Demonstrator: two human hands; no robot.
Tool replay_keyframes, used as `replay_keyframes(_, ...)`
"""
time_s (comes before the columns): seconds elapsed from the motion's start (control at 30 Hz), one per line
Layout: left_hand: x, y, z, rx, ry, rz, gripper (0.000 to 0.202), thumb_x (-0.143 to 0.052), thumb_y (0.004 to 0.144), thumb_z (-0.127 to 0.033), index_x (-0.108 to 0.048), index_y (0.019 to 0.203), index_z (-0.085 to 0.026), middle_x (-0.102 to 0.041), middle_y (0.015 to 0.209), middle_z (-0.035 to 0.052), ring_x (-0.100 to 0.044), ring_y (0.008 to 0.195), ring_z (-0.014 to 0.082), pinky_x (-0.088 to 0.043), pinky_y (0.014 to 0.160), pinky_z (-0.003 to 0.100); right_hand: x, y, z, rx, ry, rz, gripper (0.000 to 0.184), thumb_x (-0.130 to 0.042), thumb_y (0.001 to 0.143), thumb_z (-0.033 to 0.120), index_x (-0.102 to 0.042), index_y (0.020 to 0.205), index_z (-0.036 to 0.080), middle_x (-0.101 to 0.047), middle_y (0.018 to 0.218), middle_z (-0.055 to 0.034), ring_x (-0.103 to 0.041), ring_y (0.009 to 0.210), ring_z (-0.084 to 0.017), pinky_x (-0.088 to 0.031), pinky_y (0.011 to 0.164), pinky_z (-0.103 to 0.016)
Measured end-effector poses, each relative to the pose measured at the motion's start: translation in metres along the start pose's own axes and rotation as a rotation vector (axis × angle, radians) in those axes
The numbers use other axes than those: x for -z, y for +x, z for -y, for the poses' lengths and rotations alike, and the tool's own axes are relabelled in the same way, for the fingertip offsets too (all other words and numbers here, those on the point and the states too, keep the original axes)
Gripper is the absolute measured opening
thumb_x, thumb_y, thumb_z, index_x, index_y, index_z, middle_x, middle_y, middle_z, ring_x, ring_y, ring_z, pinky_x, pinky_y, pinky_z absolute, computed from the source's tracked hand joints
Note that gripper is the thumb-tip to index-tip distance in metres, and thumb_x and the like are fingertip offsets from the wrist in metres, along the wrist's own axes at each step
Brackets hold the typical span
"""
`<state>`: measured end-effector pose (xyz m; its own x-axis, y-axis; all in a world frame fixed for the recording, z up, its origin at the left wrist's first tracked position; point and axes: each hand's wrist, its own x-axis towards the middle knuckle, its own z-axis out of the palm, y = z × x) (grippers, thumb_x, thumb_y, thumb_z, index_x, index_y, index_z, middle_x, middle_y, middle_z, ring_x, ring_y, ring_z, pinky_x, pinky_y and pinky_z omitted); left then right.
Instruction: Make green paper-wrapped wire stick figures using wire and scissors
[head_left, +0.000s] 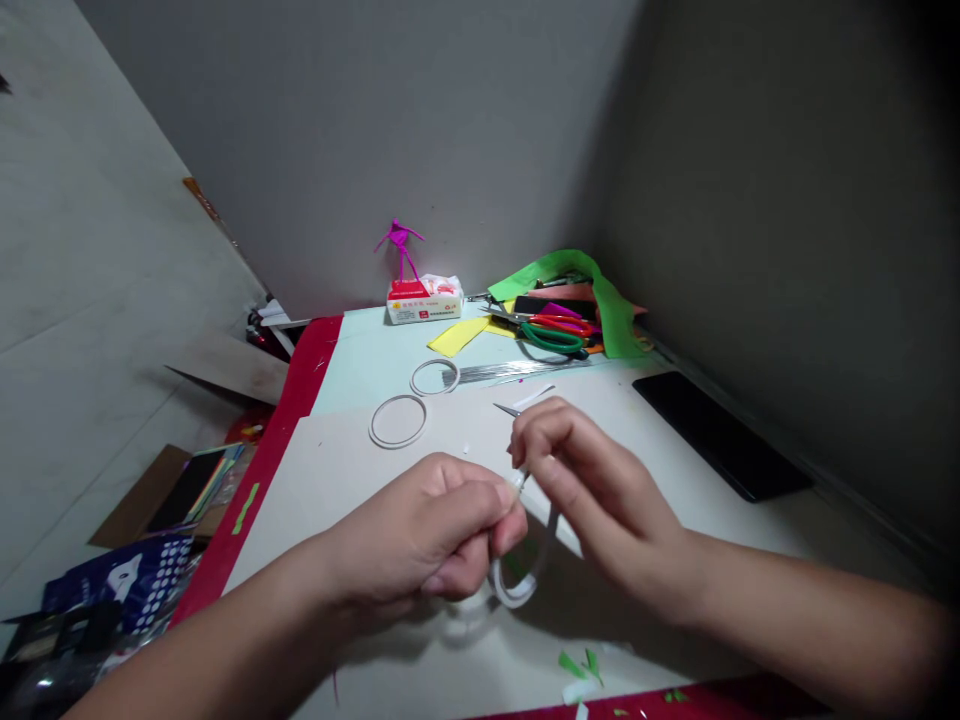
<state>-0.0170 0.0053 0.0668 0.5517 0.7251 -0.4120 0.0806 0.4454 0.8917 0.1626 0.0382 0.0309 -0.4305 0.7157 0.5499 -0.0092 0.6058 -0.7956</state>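
So far, one white ring point(397, 421) has been formed and laid on the white card sheet point(330, 500), and a second white ring point(435, 377) is placed just past that sheet's far edge. Above the middle of the sheet, a white strip point(521, 592) is held curled into a loop, one part of it apparently enclosed by the curled, closed fingers point(480, 500) of the left hand point(420, 530). The fingers point(547, 440) of the right hand point(600, 490) are pressed together around a slim metal tool point(506, 408), its pointed tip showing beyond them. No join can be made out on the strip.
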Motion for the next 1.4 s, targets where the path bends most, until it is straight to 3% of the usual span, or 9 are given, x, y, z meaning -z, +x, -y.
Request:
replay_keyframes(0.1,0.001,0.002,0.004,-0.063,-0.068,-0.031,0.031,-0.041,0.088,-0.025,-0.049,0.059,-0.017,-0.032,0.029,-0.0097,-0.011,0.028,0.0028,-0.009,0.034,0.017,0.004,0.006,-0.011,-0.221,0.246,-0.132,0.012,-0.042,0.097,0.025,-0.046,0.087,0.022,-0.047,0.086,-0.0013,-0.049,0.084,-0.015,-0.042,0.079,-0.031)
replay_keyframes(0.23,0.008,0.009,0.007,-0.104,-0.113,-0.120,0.029,-0.044,0.088,-0.024,-0.057,0.064,-0.015,-0.039,0.029,-0.0075,-0.017,0.029,0.0025,-0.015,0.035,0.015,0.006,0.013,-0.025,-0.251,0.330,0.033,0.012,-0.052,0.092,0.023,-0.043,0.099,0.024,-0.056,0.097,-0.0025,-0.054,0.096,-0.015,-0.044,0.087,-0.033)
replay_keyframes(0.43,0.029,0.022,0.008,-0.028,-0.169,-0.203,0.036,-0.039,0.091,-0.019,-0.058,0.117,-0.002,-0.065,0.048,0.0058,-0.014,0.027,-0.0006,-0.013,0.031,0.013,0.018,0.017,-0.061,-0.190,-0.207,0.007,0.020,-0.050,0.088,0.019,-0.036,0.101,0.024,-0.061,0.085,-0.0008,-0.059,0.073,-0.015,-0.049,0.065,-0.029)
replay_keyframes(0.57,0.030,0.021,0.005,-0.018,-0.302,-0.316,0.045,-0.037,0.095,-0.015,-0.035,0.138,-0.001,-0.074,0.077,0.0209,-0.051,0.034,0.0051,-0.037,0.035,0.013,0.029,0.021,-0.081,-0.191,-0.362,-0.004,0.030,-0.056,0.081,0.013,-0.044,0.107,0.022,-0.065,0.087,-0.0036,-0.062,0.079,-0.020,-0.048,0.070,-0.036)
replay_keyframes(0.67,0.024,0.020,0.004,-0.008,-0.342,-0.331,0.050,-0.040,0.095,-0.014,-0.025,0.142,-0.005,-0.072,0.093,0.0250,-0.074,0.067,0.0207,-0.057,0.057,0.024,0.022,0.017,-0.070,-0.132,-0.384,-0.029,0.045,-0.062,0.079,0.015,-0.043,0.119,0.022,-0.060,0.113,-0.0110,-0.057,0.109,-0.026,-0.049,0.074,-0.036)
replay_keyframes(0.8,0.014,0.024,0.010,-0.036,-0.392,-0.330,0.054,-0.040,0.096,-0.012,-0.020,0.146,-0.008,-0.071,0.091,0.0183,-0.074,0.074,0.0205,-0.060,0.069,0.030,-0.001,0.005,-0.037,-0.137,-0.139,-0.040,0.046,-0.062,0.082,0.017,-0.038,0.120,0.026,-0.065,0.093,-0.0027,-0.066,0.090,-0.018,-0.053,0.066,-0.028)
replay_keyframes(1.1,0.007,0.029,0.023,-0.037,-0.344,-0.257,0.030,-0.051,0.092,-0.018,-0.059,0.119,-0.009,-0.068,0.085,0.0089,-0.069,0.062,0.0144,-0.059,0.068,0.031,-0.020,-0.002,-0.027,-0.304,0.146,-0.040,0.041,-0.065,0.076,0.012,-0.041,0.106,0.025,-0.064,0.085,0.0005,-0.068,0.085,-0.016,-0.057,0.067,-0.029)
replay_keyframes(1.23,0.016,0.028,0.020,-0.061,-0.299,-0.259,0.019,-0.056,0.087,-0.019,-0.070,0.093,-0.007,-0.072,0.084,0.0118,-0.070,0.074,0.0179,-0.056,0.075,0.032,-0.013,0.000,-0.029,-0.211,0.074,-0.059,0.040,-0.063,0.077,0.009,-0.039,0.105,0.025,-0.065,0.084,0.0011,-0.067,0.083,-0.016,-0.054,0.064,-0.027)
replay_keyframes(1.4,0.022,0.024,0.013,-0.036,-0.137,-0.272,0.023,-0.064,0.082,-0.028,-0.073,0.091,-0.009,-0.075,0.083,0.0127,-0.069,0.079,0.0184,-0.051,0.070,0.026,-0.003,0.001,-0.035,-0.024,-0.057,-0.074,0.044,-0.062,0.078,0.004,-0.039,0.109,0.025,-0.065,0.088,0.0000,-0.067,0.084,-0.016,-0.049,0.063,-0.025)
